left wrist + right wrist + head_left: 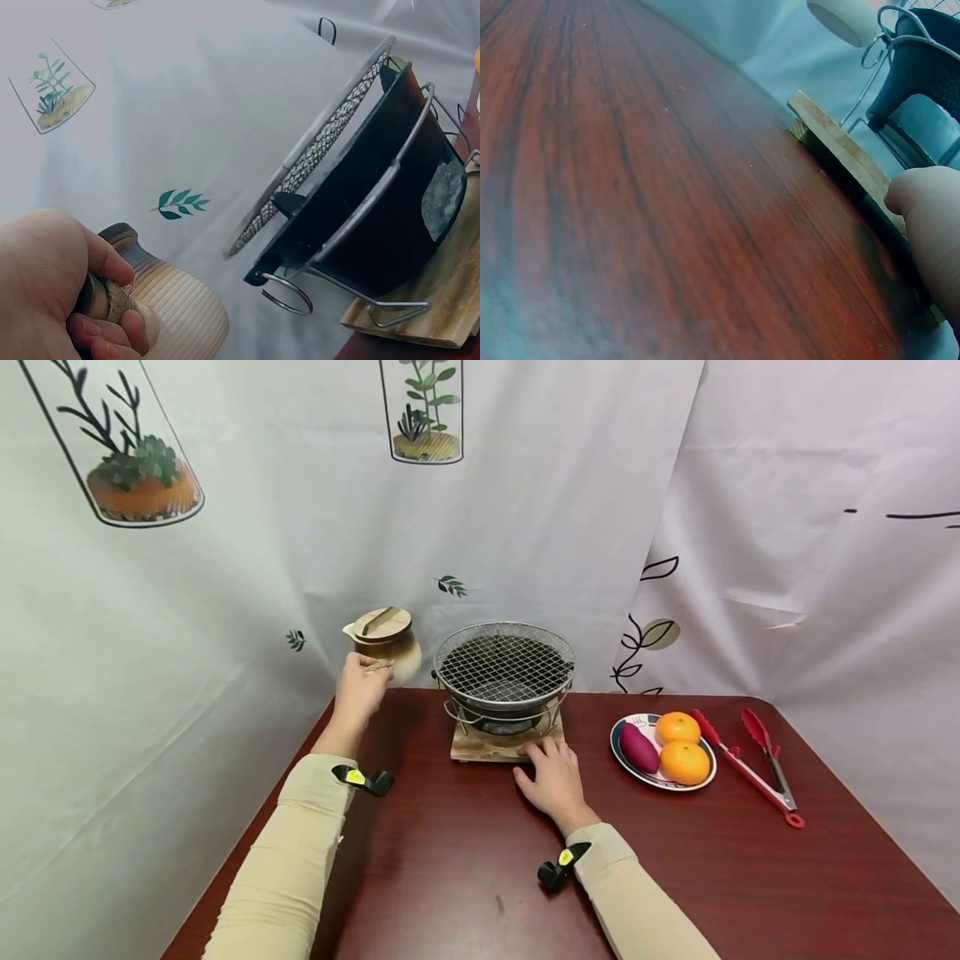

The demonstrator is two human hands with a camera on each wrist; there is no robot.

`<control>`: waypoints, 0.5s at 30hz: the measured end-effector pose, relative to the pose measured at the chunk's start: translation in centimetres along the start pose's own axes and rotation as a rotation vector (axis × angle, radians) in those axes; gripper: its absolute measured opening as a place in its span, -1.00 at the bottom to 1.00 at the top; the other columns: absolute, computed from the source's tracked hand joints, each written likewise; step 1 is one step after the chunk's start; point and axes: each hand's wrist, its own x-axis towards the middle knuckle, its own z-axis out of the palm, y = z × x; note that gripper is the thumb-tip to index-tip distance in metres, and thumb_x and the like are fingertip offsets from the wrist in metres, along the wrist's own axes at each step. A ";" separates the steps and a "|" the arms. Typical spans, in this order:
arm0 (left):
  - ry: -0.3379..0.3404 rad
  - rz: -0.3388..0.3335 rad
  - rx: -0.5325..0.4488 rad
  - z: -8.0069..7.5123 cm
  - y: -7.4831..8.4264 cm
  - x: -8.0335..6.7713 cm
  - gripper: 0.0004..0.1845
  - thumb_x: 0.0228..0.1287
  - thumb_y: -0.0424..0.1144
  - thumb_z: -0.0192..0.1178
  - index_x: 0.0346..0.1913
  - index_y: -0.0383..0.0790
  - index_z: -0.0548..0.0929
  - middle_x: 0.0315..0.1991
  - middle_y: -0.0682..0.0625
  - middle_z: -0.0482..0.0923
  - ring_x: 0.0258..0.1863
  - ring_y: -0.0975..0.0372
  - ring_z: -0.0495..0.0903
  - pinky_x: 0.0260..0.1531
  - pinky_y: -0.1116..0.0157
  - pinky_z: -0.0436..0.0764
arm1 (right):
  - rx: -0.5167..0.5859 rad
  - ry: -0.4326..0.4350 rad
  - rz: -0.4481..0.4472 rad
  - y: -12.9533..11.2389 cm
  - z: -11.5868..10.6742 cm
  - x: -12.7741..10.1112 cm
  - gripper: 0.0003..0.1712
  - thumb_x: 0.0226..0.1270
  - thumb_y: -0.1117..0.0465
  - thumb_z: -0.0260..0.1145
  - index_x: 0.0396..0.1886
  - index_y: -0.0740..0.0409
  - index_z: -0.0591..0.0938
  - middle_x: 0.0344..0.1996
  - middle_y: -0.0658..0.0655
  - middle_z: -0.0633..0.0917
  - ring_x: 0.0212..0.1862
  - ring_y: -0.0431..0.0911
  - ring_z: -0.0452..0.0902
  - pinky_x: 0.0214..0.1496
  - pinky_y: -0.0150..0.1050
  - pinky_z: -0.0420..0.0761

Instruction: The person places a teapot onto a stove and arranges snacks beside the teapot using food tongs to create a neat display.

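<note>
While the left hand (361,687) curls its fingers round the twine-wrapped handle of a ribbed ceramic teapot (388,643), the pot hangs clear of the dark red woodgrain table (465,877), at about ten o'clock from the charcoal grill (504,681). Its body is cream, shading to brown at the shoulder, finely ridged, with a short spout and a flat round wooden lid crossed by a wooden bar. In the left wrist view the thumb and fingers (105,259) close over the rough cord binding.

At the centre stands the grill: a black bowl in a bent wire frame, topped by a round, rimmed wire mesh, on a pale square wooden board (498,747). Resting at six o'clock of that board, the right hand (553,777) lies flat with fingers relaxed, the tips touching the board's front edge.

At three o'clock of the grill, a patterned plate (621,752) holds two oranges (681,745) and a purple sweet potato (638,747); red-tipped tongs (753,764) lie just beyond.
</note>
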 end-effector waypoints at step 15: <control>-0.010 0.004 -0.015 0.1 2.7 1.2 -0.53 0.23 -0.21 0.19 0.14 -0.30 0.36 -0.30 -0.08 0.47 -0.54 0.19 0.40 -0.67 0.30 0.41 | 0.015 0.016 -0.008 -0.2 -0.1 -0.1 -0.71 0.26 0.02 0.39 -0.05 -0.05 0.70 -0.01 0.14 0.57 0.07 0.16 0.42 0.25 0.22 0.32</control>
